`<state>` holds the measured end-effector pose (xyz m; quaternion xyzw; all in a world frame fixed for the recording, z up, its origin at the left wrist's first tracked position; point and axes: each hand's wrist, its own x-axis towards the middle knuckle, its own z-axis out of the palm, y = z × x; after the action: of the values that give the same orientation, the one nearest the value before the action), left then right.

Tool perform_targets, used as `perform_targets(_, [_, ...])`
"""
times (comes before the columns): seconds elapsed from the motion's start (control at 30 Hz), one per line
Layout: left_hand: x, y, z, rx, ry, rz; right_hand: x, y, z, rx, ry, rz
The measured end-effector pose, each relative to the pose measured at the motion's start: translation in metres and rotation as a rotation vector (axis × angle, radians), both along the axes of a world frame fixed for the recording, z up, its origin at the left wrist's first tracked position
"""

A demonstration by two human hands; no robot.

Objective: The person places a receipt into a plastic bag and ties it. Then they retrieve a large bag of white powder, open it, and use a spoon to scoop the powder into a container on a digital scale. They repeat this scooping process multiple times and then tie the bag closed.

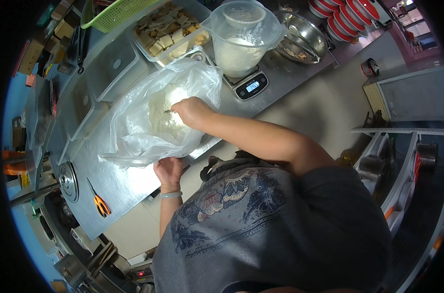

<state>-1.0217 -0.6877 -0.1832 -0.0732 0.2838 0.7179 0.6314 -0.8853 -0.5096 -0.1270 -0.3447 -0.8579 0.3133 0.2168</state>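
Note:
A clear plastic bag of white powder, which looks like flour, lies open on the steel table. My right hand reaches over the bag's mouth, closed on a small metal utensil, perhaps a spoon; its tip is at the powder and the rest is hidden in my fist. At the bag's near edge my left hand grips the plastic, its fingertips partly covered by the folds. Beyond the bag, a large translucent measuring jug holding white powder stands on a digital kitchen scale with a lit display.
Clear plastic containers line the table's far side, and one tub holds pale cut cubes. A steel bowl with a utensil sits past the jug. Orange-handled scissors and a round metal lid lie at the left end.

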Motion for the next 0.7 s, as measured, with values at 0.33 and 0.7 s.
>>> perform_targets(0.33, [-0.013, -0.005, -0.026, 0.042, -0.054, -0.007, 0.006, -0.012, 0.007, -0.350, 0.168, -0.131])
perform_targets(0.7, [-0.011, -0.005, -0.025, 0.091, -0.078, -0.044, 0.045, 0.013, 0.032, -0.747, 0.292, -0.288])
